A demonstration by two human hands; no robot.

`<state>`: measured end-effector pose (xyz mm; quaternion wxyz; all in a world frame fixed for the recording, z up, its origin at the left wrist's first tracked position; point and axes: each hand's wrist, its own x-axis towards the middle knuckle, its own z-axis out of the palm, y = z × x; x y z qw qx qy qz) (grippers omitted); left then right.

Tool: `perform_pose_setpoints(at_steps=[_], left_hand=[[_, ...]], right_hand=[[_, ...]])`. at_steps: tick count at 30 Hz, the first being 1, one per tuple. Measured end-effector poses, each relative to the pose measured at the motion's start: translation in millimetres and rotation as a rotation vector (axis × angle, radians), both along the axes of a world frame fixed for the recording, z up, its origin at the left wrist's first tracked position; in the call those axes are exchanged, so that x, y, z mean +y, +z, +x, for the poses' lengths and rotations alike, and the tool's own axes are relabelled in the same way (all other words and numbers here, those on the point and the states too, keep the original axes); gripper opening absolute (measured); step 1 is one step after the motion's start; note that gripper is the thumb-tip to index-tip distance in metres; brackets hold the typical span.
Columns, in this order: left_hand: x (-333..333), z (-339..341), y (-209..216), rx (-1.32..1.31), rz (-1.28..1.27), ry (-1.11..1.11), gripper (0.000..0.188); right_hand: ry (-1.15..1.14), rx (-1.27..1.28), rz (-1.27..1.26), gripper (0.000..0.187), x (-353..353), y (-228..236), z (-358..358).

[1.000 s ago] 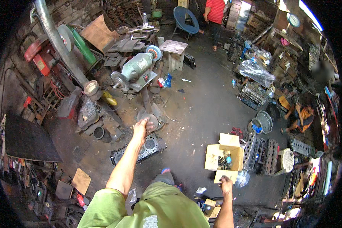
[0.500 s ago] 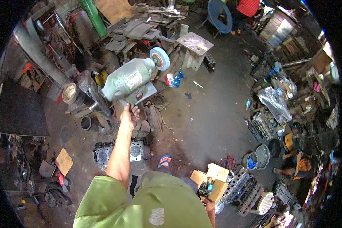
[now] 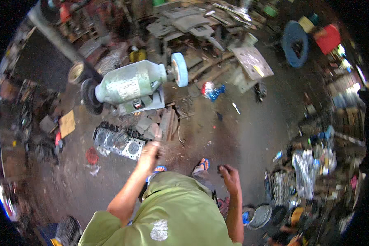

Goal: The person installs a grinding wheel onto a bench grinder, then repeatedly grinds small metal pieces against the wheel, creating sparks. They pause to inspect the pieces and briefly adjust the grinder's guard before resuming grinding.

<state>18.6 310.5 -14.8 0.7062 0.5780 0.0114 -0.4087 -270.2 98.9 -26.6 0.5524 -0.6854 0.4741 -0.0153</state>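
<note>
A worn green bench grinder (image 3: pixel 129 84) stands in front of me, with a pale blue grinding wheel (image 3: pixel 180 69) at its right end and a dark round wheel (image 3: pixel 91 96) at its left. My left hand (image 3: pixel 150 151) is in the air below the grinder, apart from it and smeared by motion; its finger pose is unclear. Beneath and left of that hand lies an engine block (image 3: pixel 118 141) with round piston tops. My right hand (image 3: pixel 230 178) hangs to the right of my body, fingers curled in; whatever they may hold is too dark to make out.
Scrap metal (image 3: pixel 188 22) is heaped behind the grinder. A small metal-topped stand (image 3: pixel 252 61) and a blue round chair (image 3: pixel 294 44) are at far right. Crumpled plastic (image 3: pixel 212 91) and a white spoon (image 3: pixel 236 108) lie on the floor. Clutter with clear plastic sheeting (image 3: pixel 304 172) lines the right.
My left hand has come off the grinder's base and moved down toward me. My right hand has risen into fuller view beside my body. The view has turned, and both feet now show.
</note>
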Motion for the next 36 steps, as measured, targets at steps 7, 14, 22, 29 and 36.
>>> perform_pose_setpoints(at_steps=[7,14,22,29,36], left_hand=[[-131,-100,47,-0.004,-0.277,-0.315,0.027],[-116,-35,22,-0.185,0.242,0.28,0.054],[-115,68,-6,-0.619,0.438,0.685,0.068],[-128,76,-20,-0.509,0.358,0.961,0.055],[-145,79,-15,-0.569,0.638,0.88,0.065]], right_hand=[[0.384,-0.522,0.331,0.025,-82,87,106],[0.165,-0.536,0.505,0.016,-113,54,138],[0.189,-0.326,0.401,0.022,-142,77,183],[0.232,-0.304,0.434,0.022,-150,70,218],[0.53,-0.192,0.36,0.015,-169,63,266]])
